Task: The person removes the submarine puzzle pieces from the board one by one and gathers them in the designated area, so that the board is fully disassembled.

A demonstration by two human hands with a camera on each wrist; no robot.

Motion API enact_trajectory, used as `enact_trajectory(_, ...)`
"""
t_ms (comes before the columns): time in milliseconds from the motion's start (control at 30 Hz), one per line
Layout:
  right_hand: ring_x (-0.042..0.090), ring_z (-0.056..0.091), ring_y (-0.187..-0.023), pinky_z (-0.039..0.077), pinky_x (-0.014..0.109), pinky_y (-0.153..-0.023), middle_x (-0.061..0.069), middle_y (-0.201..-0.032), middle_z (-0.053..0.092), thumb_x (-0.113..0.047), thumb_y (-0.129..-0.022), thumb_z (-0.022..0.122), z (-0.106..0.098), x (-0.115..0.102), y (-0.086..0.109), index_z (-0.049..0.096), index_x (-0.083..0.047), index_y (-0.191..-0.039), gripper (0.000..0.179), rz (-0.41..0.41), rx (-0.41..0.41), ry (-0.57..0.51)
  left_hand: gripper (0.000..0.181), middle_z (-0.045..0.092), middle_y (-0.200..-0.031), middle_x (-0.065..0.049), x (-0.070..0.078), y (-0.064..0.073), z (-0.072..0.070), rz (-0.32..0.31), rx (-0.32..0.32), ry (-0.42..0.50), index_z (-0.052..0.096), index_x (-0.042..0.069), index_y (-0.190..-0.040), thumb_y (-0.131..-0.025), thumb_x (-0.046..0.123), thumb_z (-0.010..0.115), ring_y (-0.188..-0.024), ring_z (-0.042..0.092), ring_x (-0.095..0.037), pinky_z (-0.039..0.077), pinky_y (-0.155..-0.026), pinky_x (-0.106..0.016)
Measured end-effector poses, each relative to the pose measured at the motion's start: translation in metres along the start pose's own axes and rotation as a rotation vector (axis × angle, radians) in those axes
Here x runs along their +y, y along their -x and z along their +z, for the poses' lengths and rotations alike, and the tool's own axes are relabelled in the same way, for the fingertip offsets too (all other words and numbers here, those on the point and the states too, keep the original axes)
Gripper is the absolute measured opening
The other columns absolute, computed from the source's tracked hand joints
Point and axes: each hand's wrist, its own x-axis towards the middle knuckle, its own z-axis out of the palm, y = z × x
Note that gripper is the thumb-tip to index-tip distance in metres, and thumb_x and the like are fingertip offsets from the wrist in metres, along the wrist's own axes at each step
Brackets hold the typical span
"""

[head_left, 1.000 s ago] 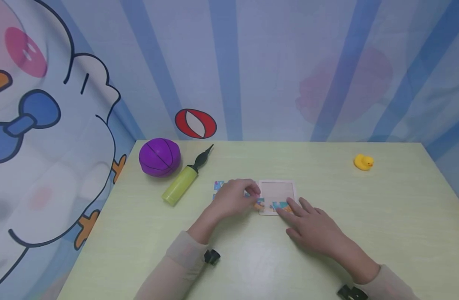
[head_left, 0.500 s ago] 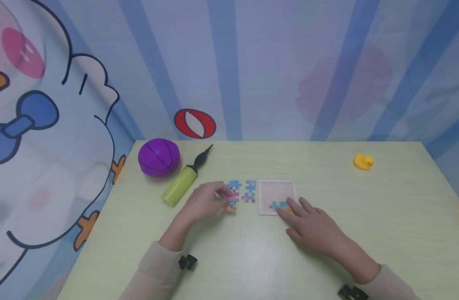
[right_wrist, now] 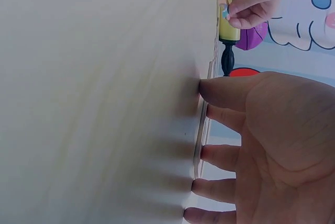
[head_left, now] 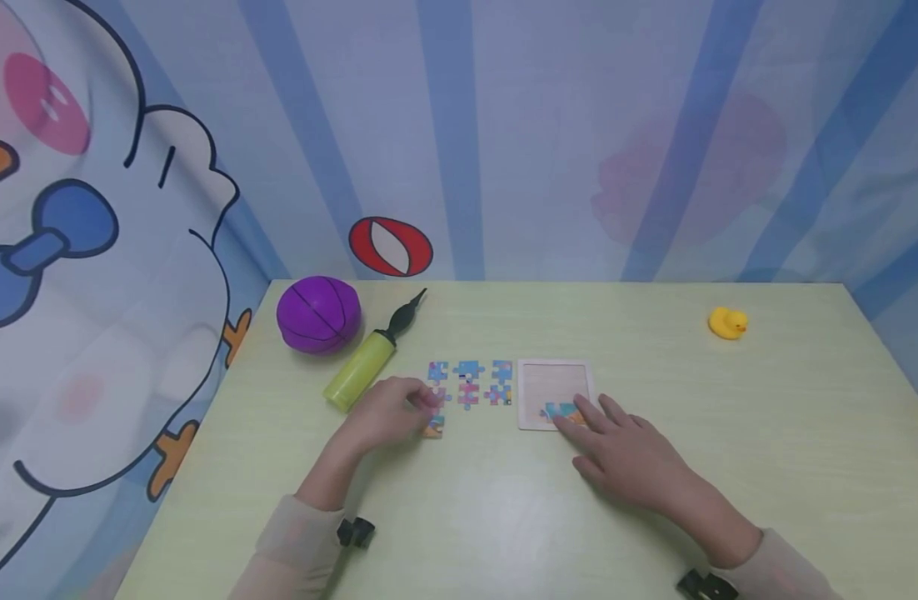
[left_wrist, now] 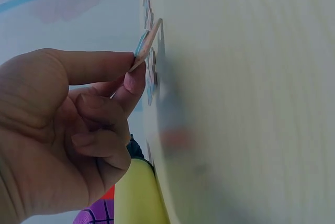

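Observation:
My left hand [head_left: 390, 412] pinches a jigsaw piece [left_wrist: 146, 45] with blue and orange colours between thumb and finger. It holds the piece tilted at the near left side of several loose jigsaw pieces [head_left: 469, 369] set out in rows. Spread over the lower right of a square puzzle tray [head_left: 532, 422] is my right hand [head_left: 630, 458], its fingers fairly straight. Those fingertips rest at joined pieces [head_left: 560, 410] along the tray's bottom edge and partly cover them. In the right wrist view, the right fingertips [right_wrist: 204, 153] lie along the tray's edge.
A purple ball [head_left: 319, 315] sits at the table's back left. Beside it lies a yellow-green hand pump [head_left: 361, 371] with a black nozzle, close to my left hand. A yellow rubber duck [head_left: 727, 323] stands at the back right. A patterned curtain [head_left: 549, 150] hangs behind the table.
My left hand has moved left from the tray's left edge, carrying the pinched jigsaw piece past the loose ones and uncovering them. The right hand stays in place on the tray.

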Motion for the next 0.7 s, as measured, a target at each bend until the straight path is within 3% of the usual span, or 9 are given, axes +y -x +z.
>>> enact_trajectory(300, 0.052, 0.035, -0.145, 0.040, 0.069, -0.103, 0.019, -0.161, 0.040, -0.033, -0.103, 0.062, 0.0008, 0.0002, -0.0001, 0.050, -0.020, -0.155, 0.055, 0.000, -0.006, 0.002, 0.008, 0.067, -0.087, 0.005, -0.0064, 0.0003, 0.0018, -0.027, -0.015, -0.035, 0.076, 0.015, -0.096, -0.093, 0.009, 0.072, -0.083, 0.060, -0.016, 0.051, -0.080, -0.038)
enact_trajectory(700, 0.053, 0.036, -0.144, 0.040, 0.069, -0.103, 0.020, -0.160, 0.041, -0.031, -0.103, 0.063, -0.0017, -0.0012, 0.0010, 0.052, -0.019, -0.154, 0.054, -0.001, 0.003, 0.006, 0.008, 0.068, -0.089, 0.007, -0.0008, 0.0007, 0.0009, -0.010, 0.032, -0.049, 0.078, 0.016, -0.099, -0.092, 0.013, 0.075, -0.085, 0.060, -0.016, 0.051, -0.080, -0.037)
